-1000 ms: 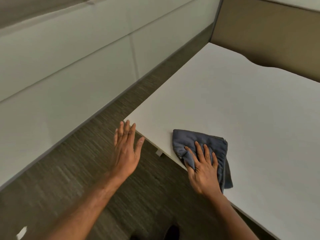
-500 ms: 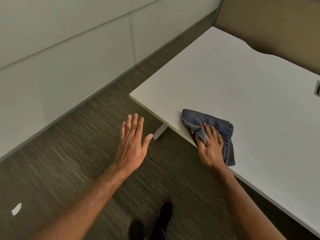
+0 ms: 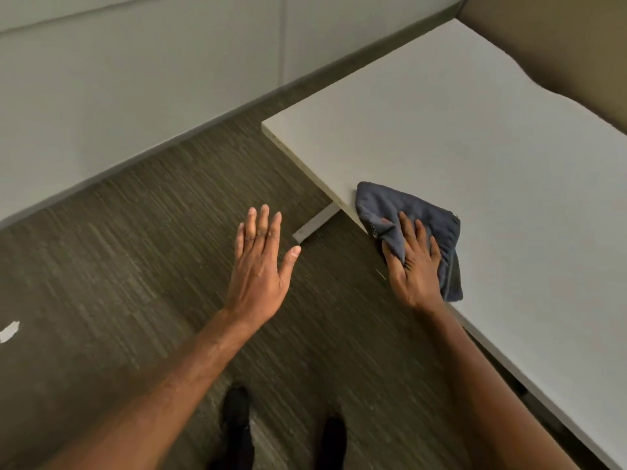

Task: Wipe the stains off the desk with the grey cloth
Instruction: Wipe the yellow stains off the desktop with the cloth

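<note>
The grey cloth [image 3: 431,220] lies bunched at the near edge of the white desk [image 3: 475,137], partly hanging over that edge. My right hand [image 3: 412,266] presses down on the cloth, with a fold of it pinched between thumb and fingers. My left hand [image 3: 259,266] hovers flat over the floor to the left of the desk, fingers together and thumb out, holding nothing. I see no distinct stains on the desk top.
Dark striped carpet [image 3: 135,266] covers the floor. White wall panels [image 3: 135,79] run along the left and a beige partition [image 3: 559,39] stands behind the desk. A desk leg foot [image 3: 314,225] shows under the edge. My black shoes [image 3: 237,422] are below. A white scrap [image 3: 8,330] lies on the carpet.
The view has tilted down and back, so the desk sits further right and my shoes show. My right hand has drawn the cloth to the desk's near edge, bunching it.
</note>
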